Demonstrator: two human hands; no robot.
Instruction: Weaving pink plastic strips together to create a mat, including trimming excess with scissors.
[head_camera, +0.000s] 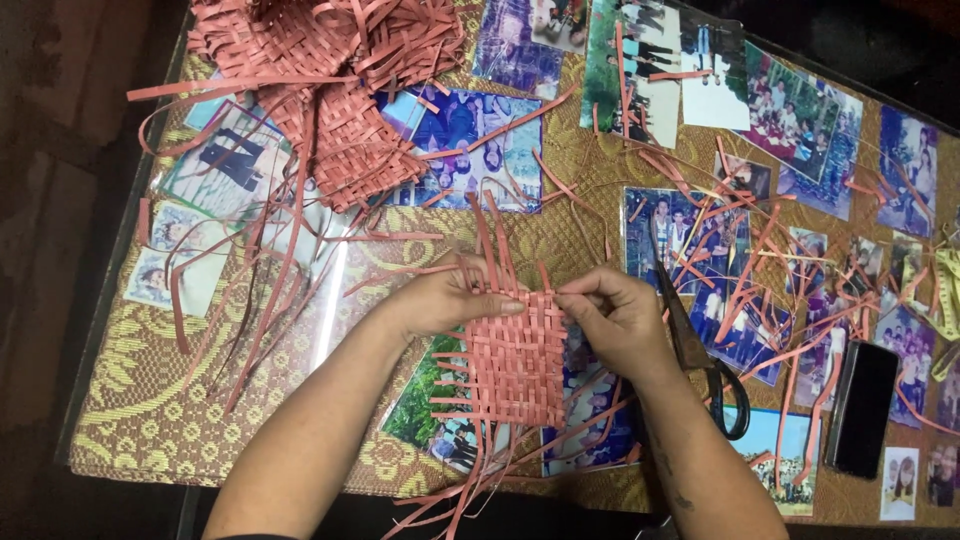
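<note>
A small woven mat of salmon-pink strips (518, 368) lies on the glass-topped table (150, 420) in front of me, loose strip ends sticking out on all sides. My left hand (445, 298) lies flat on the mat's upper left edge, fingers pressing on the weave. My right hand (612, 320) pinches a strip end at the mat's upper right corner.
A pile of woven pink pieces and loose strips (330, 80) fills the far left. Black-handled scissors (695, 350) lie just right of my right hand. A dark phone (864, 408) rests at the right. Cut strip scraps (760, 260) litter the photos under the glass.
</note>
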